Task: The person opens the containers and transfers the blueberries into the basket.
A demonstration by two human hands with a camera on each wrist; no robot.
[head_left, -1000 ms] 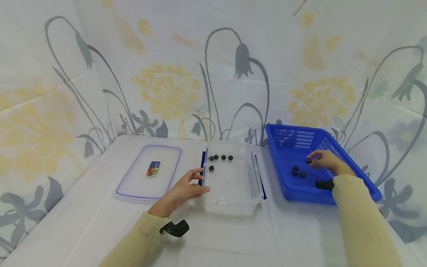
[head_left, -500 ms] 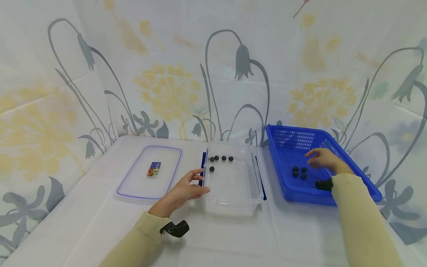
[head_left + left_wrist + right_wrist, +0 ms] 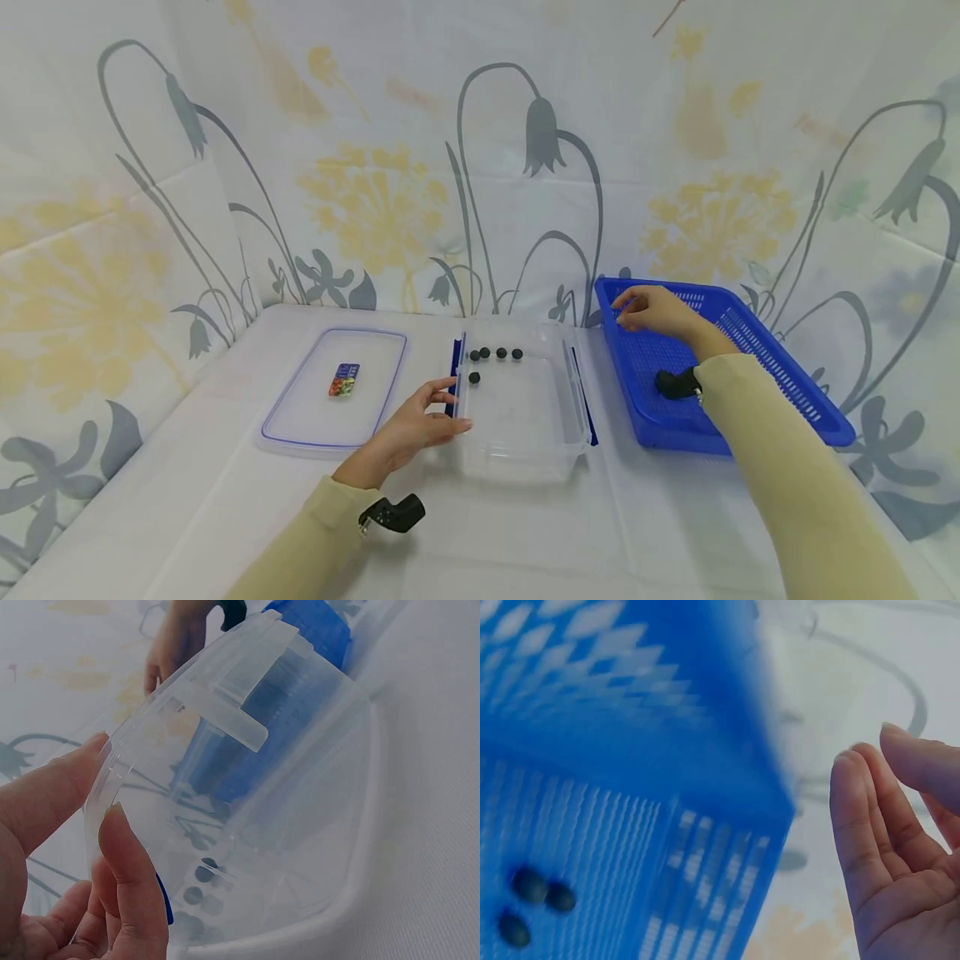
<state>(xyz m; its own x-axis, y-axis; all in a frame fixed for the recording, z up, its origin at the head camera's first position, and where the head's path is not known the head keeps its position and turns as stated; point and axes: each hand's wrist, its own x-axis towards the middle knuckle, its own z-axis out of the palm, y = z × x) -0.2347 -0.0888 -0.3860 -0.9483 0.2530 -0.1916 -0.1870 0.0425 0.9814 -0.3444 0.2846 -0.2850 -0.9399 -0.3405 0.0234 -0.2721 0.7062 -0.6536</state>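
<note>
My left hand [image 3: 412, 425] rests its thumb and fingertips on the left side of a clear plastic container [image 3: 517, 454] with blue side clips. In the left wrist view, the thumb and a finger touch its rim. Several small dark balls [image 3: 502, 353] lie inside, most in a row at the far end. My right hand [image 3: 652, 312] is over the far left corner of a blue perforated basket [image 3: 663, 437]. Its fingers are loosely bent with nothing between them. The right wrist view shows dark balls [image 3: 529, 885] in the basket; my right hand and sleeve hide them from the head view.
A clear lid [image 3: 307, 408] with a blue edge and a colourful label [image 3: 345, 379] lies left of the container. White cloth [image 3: 517, 533] covers the table. Behind stands a flower-printed cloth [image 3: 390, 100]. A black wrist device [image 3: 399, 513] sits at my left cuff.
My right hand has released a dark ball into the basket beside the others there, then moved left and away from me. My left hand stays at the container.
</note>
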